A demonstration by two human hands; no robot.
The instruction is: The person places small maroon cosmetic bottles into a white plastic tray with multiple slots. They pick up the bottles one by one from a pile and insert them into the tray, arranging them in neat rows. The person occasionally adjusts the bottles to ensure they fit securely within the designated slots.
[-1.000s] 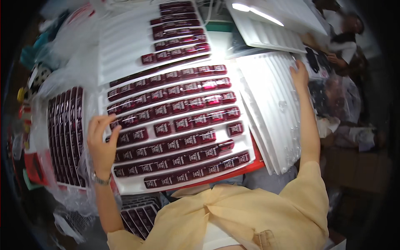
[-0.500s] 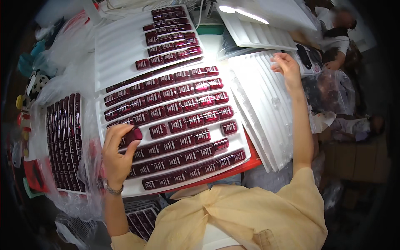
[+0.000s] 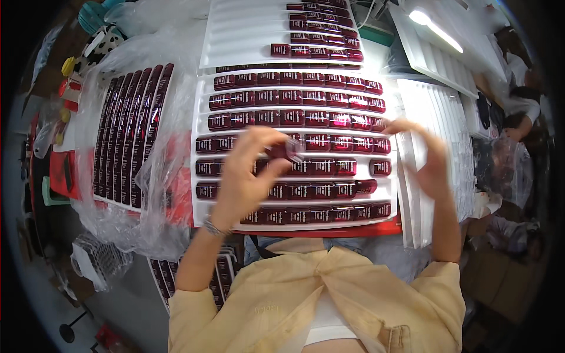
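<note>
My left hand (image 3: 244,173) is raised over the left-middle part of a white ribbed tray (image 3: 385,197). Its thumb and fingers pinch a small dark red bottle (image 3: 286,150) whose end looks glassy and clear; motion blurs it. Below it, rows of similar dark red bottles (image 3: 318,189) with pale printing lie on their sides in the tray's grooves. My right hand (image 3: 428,157), also blurred, hovers by the tray's right edge. Thumb and fingers are apart, and I see nothing between them. One bottle (image 3: 380,167) lies by itself at the right end of a row.
Behind stands another partly filled white tray (image 3: 244,35). Stacked white ribbed trays (image 3: 438,135) stand at the right, under a bright lamp (image 3: 435,29). At the left, a filled tray (image 3: 130,138) lies among crumpled clear plastic (image 3: 168,194). Another person (image 3: 524,112) sits at the far right.
The whole view has turned. My left hand has carried the bottle from the tray's left side toward its middle. My right hand has come from the stacked trays to the tray's right edge.
</note>
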